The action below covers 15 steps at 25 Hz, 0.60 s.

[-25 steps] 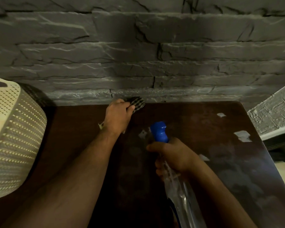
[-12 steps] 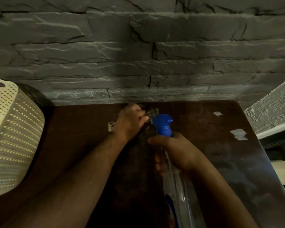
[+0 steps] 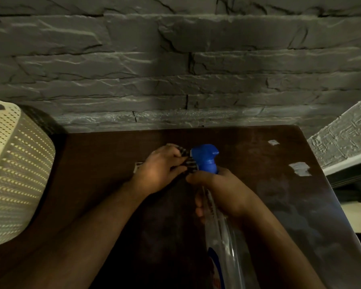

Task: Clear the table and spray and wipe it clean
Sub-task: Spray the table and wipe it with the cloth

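Since 1 second ago the left hand (image 3: 159,171) has dragged the checked cloth (image 3: 188,161) from the far edge of the table (image 3: 104,155) toward the middle, and it now sits right against the blue spray head of the spray bottle (image 3: 205,158). That hand is curled over the bunched cloth, pressing it down on the dark tabletop. The right hand (image 3: 221,190) is wrapped round the neck of the bottle just under the blue head, with the clear body running back toward the person; the nozzle points away, toward the stone wall (image 3: 175,69).

The step in hand looks like wiping, with the bottle kept ready. To do it well, the cloth would be better spread flatter under the palm, since a tight wad covers little surface. Overlapping strokes should run toward the pale scraps (image 3: 300,168) near the right edge, which sit well apart from the cloth and look stuck on; they may need a spray first, then firm rubbing. Lifting the bottle clear would keep the 2 hands from crowding each other.

A cream perforated basket (image 3: 19,174) stands at the left edge of the table.

As for writing, the bottle carries a blue and white label low down, but no word or brand on it can be read.
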Each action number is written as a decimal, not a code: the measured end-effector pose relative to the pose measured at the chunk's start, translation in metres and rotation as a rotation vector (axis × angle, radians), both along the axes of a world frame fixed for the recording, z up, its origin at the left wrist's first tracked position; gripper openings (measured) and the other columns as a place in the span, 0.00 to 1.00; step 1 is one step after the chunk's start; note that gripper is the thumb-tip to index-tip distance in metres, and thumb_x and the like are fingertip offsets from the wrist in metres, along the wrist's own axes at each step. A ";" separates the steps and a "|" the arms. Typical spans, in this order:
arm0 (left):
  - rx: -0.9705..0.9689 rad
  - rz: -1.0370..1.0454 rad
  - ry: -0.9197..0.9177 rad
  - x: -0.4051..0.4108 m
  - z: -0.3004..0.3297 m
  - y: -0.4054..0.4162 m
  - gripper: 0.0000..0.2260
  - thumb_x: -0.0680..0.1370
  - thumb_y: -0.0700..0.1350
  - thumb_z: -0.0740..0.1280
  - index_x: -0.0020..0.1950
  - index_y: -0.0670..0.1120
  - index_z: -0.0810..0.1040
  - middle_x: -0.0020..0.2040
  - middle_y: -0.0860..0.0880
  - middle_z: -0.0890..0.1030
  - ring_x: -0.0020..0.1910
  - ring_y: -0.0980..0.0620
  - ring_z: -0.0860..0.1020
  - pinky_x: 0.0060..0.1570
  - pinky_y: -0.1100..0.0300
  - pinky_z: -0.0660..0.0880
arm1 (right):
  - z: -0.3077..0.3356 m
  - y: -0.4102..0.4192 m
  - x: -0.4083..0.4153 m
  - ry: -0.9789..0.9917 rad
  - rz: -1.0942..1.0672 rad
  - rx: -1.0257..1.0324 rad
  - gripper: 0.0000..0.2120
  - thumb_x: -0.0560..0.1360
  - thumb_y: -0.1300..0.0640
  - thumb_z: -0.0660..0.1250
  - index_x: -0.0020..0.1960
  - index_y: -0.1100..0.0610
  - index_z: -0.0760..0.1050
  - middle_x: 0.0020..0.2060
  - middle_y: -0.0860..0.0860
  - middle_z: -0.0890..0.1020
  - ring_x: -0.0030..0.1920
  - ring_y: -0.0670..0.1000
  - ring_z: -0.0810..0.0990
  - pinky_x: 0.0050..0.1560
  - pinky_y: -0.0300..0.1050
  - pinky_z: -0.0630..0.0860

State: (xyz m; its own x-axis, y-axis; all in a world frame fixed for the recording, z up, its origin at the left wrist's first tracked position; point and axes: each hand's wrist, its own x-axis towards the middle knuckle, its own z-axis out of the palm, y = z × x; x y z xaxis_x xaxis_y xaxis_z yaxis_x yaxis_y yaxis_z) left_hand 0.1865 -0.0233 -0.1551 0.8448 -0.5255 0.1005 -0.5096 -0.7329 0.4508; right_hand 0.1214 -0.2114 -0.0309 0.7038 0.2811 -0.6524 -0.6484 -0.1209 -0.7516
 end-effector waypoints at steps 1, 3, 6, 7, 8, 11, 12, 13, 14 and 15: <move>-0.014 0.064 -0.014 0.005 0.000 0.016 0.16 0.78 0.55 0.61 0.54 0.46 0.82 0.52 0.49 0.77 0.55 0.51 0.73 0.56 0.57 0.69 | 0.000 -0.001 -0.001 -0.001 -0.007 0.002 0.11 0.75 0.55 0.68 0.55 0.57 0.71 0.31 0.55 0.78 0.28 0.53 0.78 0.32 0.46 0.77; 0.032 0.368 0.006 0.041 -0.001 0.023 0.14 0.79 0.53 0.62 0.56 0.47 0.81 0.54 0.48 0.77 0.56 0.48 0.73 0.56 0.55 0.68 | -0.002 -0.001 -0.002 -0.008 -0.017 -0.011 0.11 0.75 0.55 0.69 0.54 0.56 0.71 0.30 0.55 0.78 0.28 0.54 0.77 0.32 0.47 0.77; 0.077 0.410 0.054 0.054 0.006 -0.028 0.13 0.79 0.49 0.64 0.56 0.43 0.81 0.54 0.43 0.77 0.55 0.44 0.74 0.53 0.54 0.67 | -0.001 0.000 -0.003 -0.008 -0.041 -0.025 0.12 0.75 0.55 0.69 0.54 0.57 0.71 0.30 0.55 0.78 0.29 0.54 0.78 0.32 0.47 0.78; 0.074 0.266 0.035 0.039 0.006 -0.036 0.13 0.78 0.48 0.65 0.54 0.41 0.82 0.53 0.42 0.77 0.54 0.43 0.74 0.52 0.54 0.68 | -0.001 0.000 -0.003 -0.004 -0.043 -0.033 0.13 0.75 0.54 0.69 0.55 0.58 0.71 0.31 0.55 0.78 0.29 0.53 0.78 0.32 0.46 0.78; 0.070 0.090 0.023 0.021 0.003 -0.033 0.13 0.78 0.48 0.65 0.52 0.40 0.82 0.52 0.42 0.78 0.54 0.43 0.75 0.52 0.53 0.69 | 0.001 0.000 -0.005 0.003 -0.042 -0.039 0.13 0.75 0.54 0.68 0.56 0.58 0.71 0.31 0.55 0.78 0.29 0.53 0.78 0.32 0.46 0.78; 0.034 0.076 -0.026 0.020 -0.001 0.018 0.16 0.79 0.53 0.62 0.54 0.43 0.81 0.52 0.45 0.77 0.55 0.45 0.75 0.55 0.53 0.71 | 0.002 -0.002 -0.011 0.008 -0.052 -0.032 0.13 0.75 0.54 0.68 0.56 0.58 0.71 0.31 0.56 0.78 0.28 0.54 0.78 0.32 0.47 0.77; 0.022 0.257 -0.013 0.036 0.001 0.028 0.16 0.80 0.53 0.61 0.55 0.43 0.81 0.52 0.45 0.77 0.55 0.45 0.75 0.54 0.53 0.71 | 0.000 -0.002 -0.013 0.007 -0.054 -0.034 0.12 0.75 0.55 0.69 0.55 0.58 0.71 0.30 0.56 0.77 0.28 0.54 0.78 0.33 0.47 0.77; 0.039 0.417 0.009 0.052 0.002 0.031 0.16 0.80 0.52 0.61 0.57 0.43 0.80 0.54 0.44 0.76 0.55 0.44 0.74 0.53 0.53 0.70 | -0.002 -0.001 -0.014 0.005 -0.056 -0.040 0.12 0.75 0.55 0.69 0.55 0.57 0.71 0.30 0.56 0.77 0.28 0.54 0.78 0.33 0.48 0.77; 0.077 0.507 0.028 0.062 0.003 0.023 0.16 0.80 0.52 0.61 0.59 0.43 0.80 0.56 0.44 0.76 0.57 0.44 0.73 0.55 0.53 0.69 | -0.004 -0.001 -0.014 0.005 -0.063 -0.046 0.13 0.74 0.55 0.69 0.55 0.57 0.71 0.31 0.56 0.77 0.28 0.54 0.78 0.34 0.48 0.77; 0.131 0.511 0.033 0.063 0.004 0.011 0.16 0.81 0.52 0.61 0.61 0.44 0.79 0.58 0.44 0.76 0.58 0.44 0.73 0.57 0.52 0.68 | -0.005 -0.001 -0.014 0.013 -0.072 -0.044 0.14 0.74 0.55 0.69 0.56 0.58 0.71 0.31 0.56 0.77 0.28 0.54 0.78 0.34 0.49 0.77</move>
